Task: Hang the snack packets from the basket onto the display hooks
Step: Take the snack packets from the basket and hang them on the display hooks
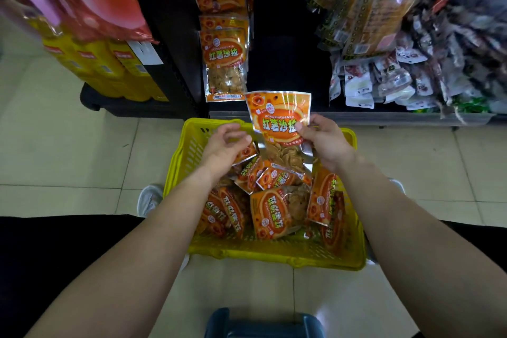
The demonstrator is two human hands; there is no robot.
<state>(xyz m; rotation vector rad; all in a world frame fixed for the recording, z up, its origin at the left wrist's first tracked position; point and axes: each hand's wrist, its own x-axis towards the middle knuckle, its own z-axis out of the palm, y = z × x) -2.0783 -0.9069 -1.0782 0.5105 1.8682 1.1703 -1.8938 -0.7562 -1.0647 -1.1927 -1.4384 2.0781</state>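
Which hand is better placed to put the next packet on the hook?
Right hand: it already pinches the orange foil snack packet upright, near the hanging orange packets. The left hand holds nothing, over the yellow plastic basket.

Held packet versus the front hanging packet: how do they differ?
The held packet is pinched in the right hand above the basket; the hanging packet hangs untouched. The held packet is single; the hanging packet fronts a row of others. Both share the same orange design.

The right hand (323, 140) pinched an orange snack packet (278, 118) upright above the yellow basket (192, 143) of similar packets, while the left hand (226, 144) hovered beside it, fingers loosely curled, below the hanging packets (225, 63).
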